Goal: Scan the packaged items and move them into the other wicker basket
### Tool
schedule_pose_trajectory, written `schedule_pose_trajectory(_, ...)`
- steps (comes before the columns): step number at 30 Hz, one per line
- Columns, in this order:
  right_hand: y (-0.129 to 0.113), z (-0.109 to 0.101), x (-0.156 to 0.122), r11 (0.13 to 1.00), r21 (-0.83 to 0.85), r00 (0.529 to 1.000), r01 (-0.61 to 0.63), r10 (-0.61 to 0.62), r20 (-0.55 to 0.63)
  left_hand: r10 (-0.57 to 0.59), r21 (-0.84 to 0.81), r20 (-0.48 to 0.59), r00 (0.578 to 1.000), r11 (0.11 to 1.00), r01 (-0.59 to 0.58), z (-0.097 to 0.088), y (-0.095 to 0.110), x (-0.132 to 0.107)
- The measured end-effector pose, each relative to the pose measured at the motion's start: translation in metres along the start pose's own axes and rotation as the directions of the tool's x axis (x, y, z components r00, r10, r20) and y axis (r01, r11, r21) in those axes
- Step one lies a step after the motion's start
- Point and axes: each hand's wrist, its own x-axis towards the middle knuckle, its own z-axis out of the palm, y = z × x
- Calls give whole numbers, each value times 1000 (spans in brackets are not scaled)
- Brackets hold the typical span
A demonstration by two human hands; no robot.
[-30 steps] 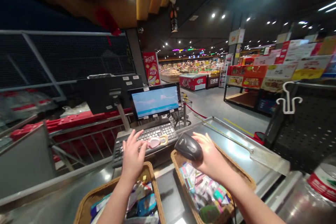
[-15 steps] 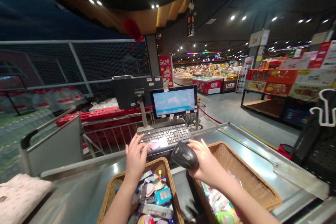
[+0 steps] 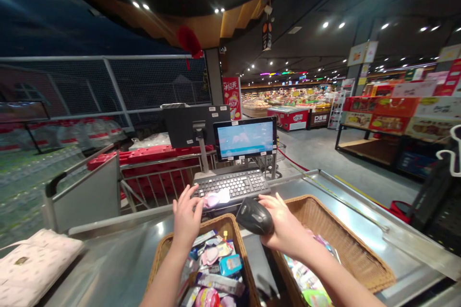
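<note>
My right hand (image 3: 277, 223) is wrapped round a black handheld barcode scanner (image 3: 255, 216), whose head points left. Between the thumb and fingers of my left hand (image 3: 186, 213) is a small pink-and-white item (image 3: 213, 199), brightly lit on its right end. Its exact kind is too washed out to tell. The item is in front of a black keyboard (image 3: 234, 184), apart from the scanner. Below my left hand stands a wicker basket (image 3: 237, 235) full of small packaged goods. A second wicker basket (image 3: 345, 244), with packets in its near part, is under my right forearm.
A lit monitor (image 3: 247, 139) rises behind the keyboard, beside a second screen (image 3: 187, 127) seen from behind. On the metal counter (image 3: 118, 244) a pale pink bag (image 3: 39, 264) lies at the left. A grey-panelled cart (image 3: 86, 196) stands beyond the counter.
The view has turned slightly left, so everything sits a little further right. Both hands keep nearly the same pose, still holding the scanner and the small pink-and-white item.
</note>
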Motion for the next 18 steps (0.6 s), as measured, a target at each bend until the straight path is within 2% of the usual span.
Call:
schedule_pose_trajectory(8,-8,8,2,1000,-11,999,20,-20,35,-30,32,29,999,999,29,-4,-19,-11)
schedule_pose_trajectory(18,-21,29,9,1000,7,993,23,-23,114,-127,73,130,983,990,119,-9,-60,-41)
